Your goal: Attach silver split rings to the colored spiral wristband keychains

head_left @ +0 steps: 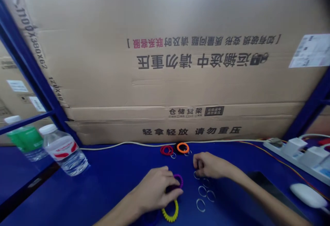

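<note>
My left hand (162,189) is curled over a purple coiled wristband (181,182), its thumb and fingers at the band. Part of that band is hidden by the fingers. Just below the hand lies a yellow coiled wristband (171,218). With fingers bent down, my right hand (208,165) pinches at a metal split ring (196,175) on the table. Several more split rings (202,191) lie loose below it. Farther back are a red coiled wristband (166,150) and an orange coiled wristband (183,147), with metal rings beside them and a black coil partly under the orange one.
Behind the blue table (110,171) stands a large cardboard box (165,88). Two water bottles (65,153) are at the left. On the right are a power strip (296,157), a white mouse-like object (308,195) and a dark flat pad (273,191). A pale cable (108,147) runs along the back.
</note>
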A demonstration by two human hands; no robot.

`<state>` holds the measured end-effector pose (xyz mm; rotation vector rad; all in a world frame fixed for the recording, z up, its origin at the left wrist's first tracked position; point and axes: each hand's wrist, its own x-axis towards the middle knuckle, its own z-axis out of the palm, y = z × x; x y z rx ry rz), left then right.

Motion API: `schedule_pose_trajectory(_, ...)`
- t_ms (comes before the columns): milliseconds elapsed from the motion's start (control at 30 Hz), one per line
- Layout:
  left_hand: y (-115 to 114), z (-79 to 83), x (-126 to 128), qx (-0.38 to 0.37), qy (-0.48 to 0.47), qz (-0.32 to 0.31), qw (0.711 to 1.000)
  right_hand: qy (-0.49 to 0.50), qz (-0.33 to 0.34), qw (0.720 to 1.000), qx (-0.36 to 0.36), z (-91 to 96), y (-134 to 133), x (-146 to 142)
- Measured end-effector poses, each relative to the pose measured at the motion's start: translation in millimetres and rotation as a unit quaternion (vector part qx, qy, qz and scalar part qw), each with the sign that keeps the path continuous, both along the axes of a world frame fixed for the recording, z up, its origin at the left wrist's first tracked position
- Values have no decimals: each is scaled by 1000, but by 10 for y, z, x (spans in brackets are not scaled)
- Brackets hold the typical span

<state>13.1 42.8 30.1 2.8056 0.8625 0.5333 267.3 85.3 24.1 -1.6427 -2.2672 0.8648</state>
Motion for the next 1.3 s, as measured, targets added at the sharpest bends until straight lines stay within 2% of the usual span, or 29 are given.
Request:
schedule_pose_trajectory(133,24,64,2,-14,-24,1,1000,-2,55,998,-19,55,-44,13)
schedule_pose_trajectory(233,229,27,-22,24,-23,74,997,4,90,996,-26,86,-67,18)
schedule_pose_trajectory(333,494,-87,-61,52,-17,139,989,8,90,996,6,106,-77,7)
schedule_pose_trajectory(400,624,-169,-78,61,-12,159,985,11,86,996,30,115,-85,-13)
schedule_pose_trajectory(500,711,-240,-78,71,-8,164,984,22,84,995,57,126,-106,-65)
schedule_pose_trajectory(600,718,-225,-64,78,-15,155,985,36,75,993,87,130,-138,-147)
schedule_pose_trajectory(767,629,-105,-65,74,-39,130,988,60,49,986,149,106,-212,-316)
schedule_pose_trajectory(867,473,-42,-84,65,-53,122,989,99,44,974,198,78,-282,-411)
schedule_pose_trajectory(967,263,-4,-118,44,-87,126,987,124,77,964,223,45,-356,-492)
schedule_pose_trajectory(1167,-96,-10,-208,-10,-195,127,973,181,110,953,217,32,-497,-642)
schedule_pose_trajectory(1300,-205,-68,-249,5,-228,108,968,221,61,951,208,58,-572,-721)
